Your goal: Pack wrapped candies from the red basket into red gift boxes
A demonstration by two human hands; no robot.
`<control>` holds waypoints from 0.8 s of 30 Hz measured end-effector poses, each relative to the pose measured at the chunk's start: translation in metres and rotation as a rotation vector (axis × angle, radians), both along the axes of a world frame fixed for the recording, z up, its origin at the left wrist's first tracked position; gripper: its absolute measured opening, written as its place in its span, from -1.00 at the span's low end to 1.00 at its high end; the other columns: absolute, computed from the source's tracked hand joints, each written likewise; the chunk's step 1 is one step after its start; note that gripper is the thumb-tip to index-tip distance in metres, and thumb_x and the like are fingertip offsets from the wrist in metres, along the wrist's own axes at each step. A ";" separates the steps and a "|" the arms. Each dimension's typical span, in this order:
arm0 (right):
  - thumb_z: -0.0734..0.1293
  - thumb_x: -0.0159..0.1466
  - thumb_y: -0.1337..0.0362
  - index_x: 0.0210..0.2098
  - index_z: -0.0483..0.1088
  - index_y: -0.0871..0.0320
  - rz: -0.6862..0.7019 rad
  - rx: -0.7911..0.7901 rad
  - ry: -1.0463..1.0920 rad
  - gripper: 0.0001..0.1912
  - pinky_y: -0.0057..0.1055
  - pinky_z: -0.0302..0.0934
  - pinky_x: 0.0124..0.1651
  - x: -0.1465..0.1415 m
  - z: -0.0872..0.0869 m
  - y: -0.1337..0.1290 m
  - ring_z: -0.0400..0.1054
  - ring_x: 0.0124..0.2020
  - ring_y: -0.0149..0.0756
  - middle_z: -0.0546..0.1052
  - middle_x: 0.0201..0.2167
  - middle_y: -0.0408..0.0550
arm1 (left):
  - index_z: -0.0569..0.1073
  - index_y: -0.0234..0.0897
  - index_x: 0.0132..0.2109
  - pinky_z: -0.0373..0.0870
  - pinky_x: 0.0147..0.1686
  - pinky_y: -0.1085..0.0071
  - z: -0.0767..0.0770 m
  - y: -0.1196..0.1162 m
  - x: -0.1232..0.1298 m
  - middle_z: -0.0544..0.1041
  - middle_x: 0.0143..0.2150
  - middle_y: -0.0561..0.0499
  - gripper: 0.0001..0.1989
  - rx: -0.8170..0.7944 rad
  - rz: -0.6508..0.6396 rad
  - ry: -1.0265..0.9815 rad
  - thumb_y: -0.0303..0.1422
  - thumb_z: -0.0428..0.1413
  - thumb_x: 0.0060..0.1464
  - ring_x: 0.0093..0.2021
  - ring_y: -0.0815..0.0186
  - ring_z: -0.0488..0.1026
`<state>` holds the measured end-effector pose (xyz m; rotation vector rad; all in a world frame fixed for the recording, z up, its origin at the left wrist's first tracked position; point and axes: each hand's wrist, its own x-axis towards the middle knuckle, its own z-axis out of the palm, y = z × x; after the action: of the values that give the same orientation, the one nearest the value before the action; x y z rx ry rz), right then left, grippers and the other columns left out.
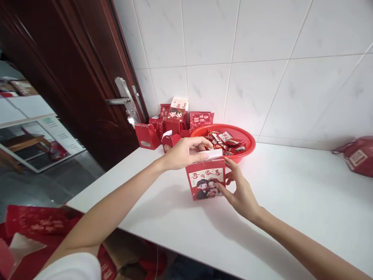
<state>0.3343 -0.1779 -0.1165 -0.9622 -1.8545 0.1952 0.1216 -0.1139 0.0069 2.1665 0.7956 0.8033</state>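
A red gift box (207,181) with a cartoon couple and Chinese characters on its front stands upright on the white table, its top open. My right hand (240,190) grips it at the right side, thumb on the front and fingers round the edge and back. Over the opening is my left hand (186,153), fingers curled, the thumb by the white inner flap (214,154). A bit of red-orange shows at its fingertips; whether the hand holds it I cannot tell. Just behind is a red plastic basket (251,146) with several wrapped candies (229,142).
Folded red boxes (175,118) cluster at the back left, against the tiled wall. A red drawstring bag (359,157) sits at the far right. Below the table's left edge is a carton of red packaging (40,225). A dark door (72,58) stands at left.
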 end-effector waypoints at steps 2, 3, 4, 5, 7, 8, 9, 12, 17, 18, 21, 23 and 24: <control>0.28 0.41 0.24 0.42 -0.08 0.00 -0.081 0.061 -0.032 -0.32 -0.27 0.49 -0.33 0.009 -0.006 -0.001 0.47 -0.32 -0.26 0.47 0.07 0.16 | 0.48 -0.27 -0.02 0.41 -0.24 0.40 -0.010 -0.002 0.013 0.50 -0.34 0.07 -0.69 -0.094 -0.057 -0.092 -0.25 0.24 0.12 -0.31 0.35 0.48; 0.29 0.41 0.25 0.43 -0.09 0.00 -0.112 0.088 -0.049 -0.30 -0.25 0.49 -0.32 0.014 -0.009 -0.003 0.47 -0.31 -0.24 0.48 0.05 0.16 | 0.46 -0.26 -0.01 0.40 -0.26 0.41 -0.014 -0.003 0.018 0.49 -0.36 0.09 -0.68 -0.150 -0.083 -0.126 -0.26 0.25 0.11 -0.32 0.36 0.48; 0.30 0.40 0.26 0.45 -0.11 0.00 -0.135 0.113 -0.068 -0.27 -0.22 0.50 -0.29 0.019 -0.012 -0.005 0.48 -0.29 -0.22 0.47 0.07 0.18 | 0.45 -0.26 -0.01 0.38 -0.26 0.42 -0.019 -0.004 0.023 0.47 -0.37 0.10 -0.67 -0.205 -0.105 -0.152 -0.27 0.26 0.10 -0.33 0.36 0.47; 0.31 0.40 0.26 0.46 -0.13 0.00 -0.149 0.135 -0.093 -0.24 -0.19 0.51 -0.25 0.024 -0.014 -0.007 0.49 -0.25 -0.19 0.44 0.11 0.22 | 0.44 -0.25 -0.02 0.37 -0.27 0.43 -0.024 -0.005 0.027 0.46 -0.39 0.12 -0.66 -0.256 -0.123 -0.170 -0.28 0.28 0.08 -0.34 0.37 0.46; 0.33 0.38 0.27 0.48 -0.16 -0.02 -0.144 0.176 -0.170 -0.19 -0.12 0.51 -0.14 0.033 -0.016 -0.013 0.49 -0.12 -0.11 0.31 0.25 0.30 | 0.43 -0.25 -0.06 0.34 -0.28 0.45 -0.032 -0.007 0.035 0.44 -0.43 0.15 -0.67 -0.363 -0.147 -0.189 -0.31 0.30 0.05 -0.37 0.40 0.43; 0.32 0.38 0.28 0.49 -0.15 -0.05 -0.129 0.191 -0.219 -0.19 -0.10 0.51 -0.11 0.036 -0.017 -0.016 0.48 -0.07 -0.08 0.24 0.31 0.31 | 0.43 -0.25 -0.09 0.33 -0.28 0.46 -0.036 -0.007 0.039 0.43 -0.44 0.16 -0.68 -0.431 -0.153 -0.195 -0.32 0.32 0.03 -0.38 0.41 0.42; 0.32 0.39 0.29 0.48 -0.13 -0.09 -0.109 0.200 -0.267 -0.20 -0.10 0.50 -0.09 0.039 -0.017 -0.018 0.47 -0.04 -0.07 0.19 0.34 0.30 | 0.43 -0.25 -0.12 0.33 -0.28 0.47 -0.040 -0.008 0.041 0.44 -0.45 0.16 -0.69 -0.515 -0.158 -0.201 -0.34 0.33 0.01 -0.38 0.41 0.42; 0.30 0.39 0.30 0.47 -0.07 -0.13 -0.055 0.180 -0.341 -0.24 -0.13 0.51 -0.10 0.043 -0.015 -0.025 0.47 -0.05 -0.10 0.17 0.35 0.26 | 0.44 -0.26 -0.20 0.36 -0.28 0.46 -0.048 -0.008 0.047 0.51 -0.39 0.12 -0.69 -0.794 -0.171 -0.246 -0.35 0.38 -0.06 -0.36 0.40 0.47; 0.32 0.38 0.29 0.47 -0.06 -0.07 -0.008 0.075 -0.284 -0.23 -0.12 0.49 0.02 0.043 -0.009 -0.027 0.44 0.08 -0.05 0.17 0.37 0.24 | 0.49 -0.29 -0.30 0.43 -0.28 0.40 -0.062 -0.007 0.048 0.59 -0.32 0.03 -0.68 -1.035 -0.212 -0.294 -0.32 0.44 -0.14 -0.33 0.30 0.55; 0.32 0.38 0.31 0.47 -0.03 -0.09 0.004 0.069 -0.273 -0.25 -0.14 0.50 0.01 0.043 -0.009 -0.027 0.45 0.07 -0.07 0.15 0.39 0.22 | 0.50 -0.29 -0.29 0.43 -0.28 0.39 -0.065 -0.007 0.048 0.59 -0.32 0.02 -0.67 -1.061 -0.211 -0.299 -0.30 0.44 -0.15 -0.33 0.29 0.56; 0.31 0.38 0.34 0.45 0.02 -0.13 0.022 0.093 -0.253 -0.27 -0.18 0.51 -0.03 0.043 -0.010 -0.026 0.45 0.06 -0.10 0.13 0.40 0.20 | 0.54 -0.30 -0.26 0.44 -0.26 0.39 -0.071 -0.006 0.046 0.61 -0.32 0.00 -0.64 -1.083 -0.207 -0.295 -0.24 0.45 -0.16 -0.33 0.28 0.56; 0.32 0.37 0.35 0.45 0.02 -0.12 0.016 0.120 -0.256 -0.26 -0.16 0.50 -0.01 0.043 -0.012 -0.026 0.43 0.09 -0.08 0.15 0.39 0.22 | 0.56 -0.30 -0.26 0.44 -0.22 0.40 -0.071 -0.004 0.044 0.62 -0.30 0.00 -0.67 -1.023 -0.211 -0.272 -0.22 0.44 -0.13 -0.29 0.29 0.56; 0.32 0.37 0.36 0.45 0.02 -0.11 0.012 0.135 -0.260 -0.26 -0.16 0.50 -0.01 0.043 -0.013 -0.026 0.43 0.09 -0.07 0.15 0.39 0.23 | 0.57 -0.30 -0.27 0.44 -0.18 0.40 -0.070 -0.003 0.044 0.62 -0.29 0.00 -0.69 -0.963 -0.218 -0.251 -0.23 0.43 -0.10 -0.27 0.30 0.56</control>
<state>0.3771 -0.2041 -0.1294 -0.9161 -2.0811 -0.0504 0.1652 -0.1173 -0.0628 1.2330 0.6151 0.4222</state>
